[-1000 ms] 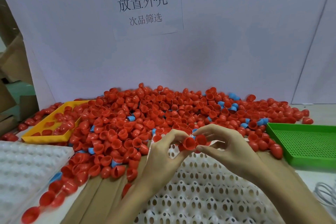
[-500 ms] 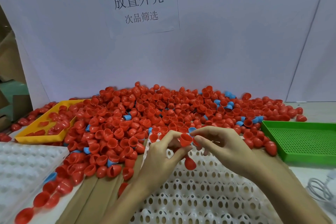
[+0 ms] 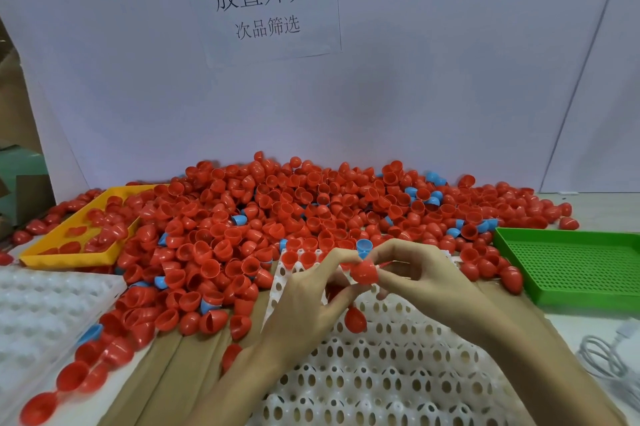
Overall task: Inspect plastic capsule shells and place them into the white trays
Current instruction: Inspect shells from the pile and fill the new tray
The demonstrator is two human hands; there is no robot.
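Two hands meet over the near white tray (image 3: 398,366), and one red shell (image 3: 364,272) sits pinched between them. The left hand (image 3: 304,301) and the right hand (image 3: 419,282) both have fingertips curled on it, so each grip is holding that same shell. Its round end faces us and its open mouth points away, I think, though the fingers hide part of it.

A second red shell (image 3: 355,320) shows just below the hands, right over the tray holes. It may be tucked under the left hand or sitting in a hole; I cannot tell which.

The free holes lie straight down and toward us from the held shell, so the next move looks like a short drop. Both hands are equally close.

The big pile of red shells (image 3: 311,211) crowds the far edge of the tray. The green tray (image 3: 575,270) lies to the right and the yellow tray (image 3: 69,252) far left. Another white tray (image 3: 38,315) rests on the desk at the left.
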